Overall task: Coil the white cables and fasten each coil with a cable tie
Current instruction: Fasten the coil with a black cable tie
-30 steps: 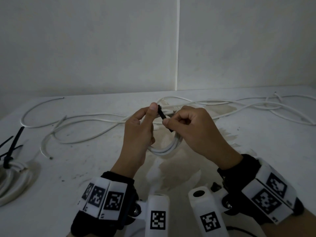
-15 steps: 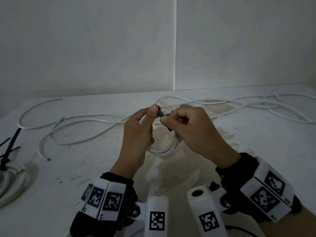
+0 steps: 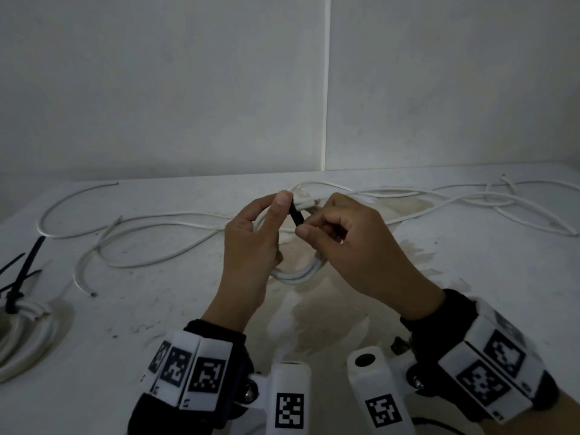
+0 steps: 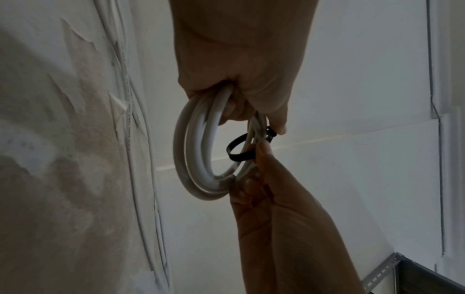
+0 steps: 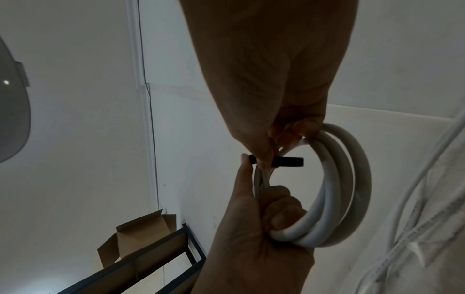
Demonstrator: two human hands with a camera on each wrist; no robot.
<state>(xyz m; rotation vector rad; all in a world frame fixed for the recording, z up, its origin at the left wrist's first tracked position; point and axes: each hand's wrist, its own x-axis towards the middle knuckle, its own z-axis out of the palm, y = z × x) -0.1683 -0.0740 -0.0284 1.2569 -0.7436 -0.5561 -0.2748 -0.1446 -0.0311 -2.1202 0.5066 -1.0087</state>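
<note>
Stained white tabletop (image 3: 470,293) carries loose white cables (image 3: 163,227) and one tied white cable bundle (image 3: 22,312). Above it, the left hand (image 3: 251,246) grips a small coil of white cable (image 3: 298,274); the right hand (image 3: 354,246) pinches a black plastic cable tie (image 3: 296,215) looped round it. Fastening looks underway; next, probably pull the tail snug.

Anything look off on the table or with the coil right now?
The coil and black tie look fine. The table has brownish stains and flaking surface under the hands, beside the loose cables. Nothing else stands out.
</note>
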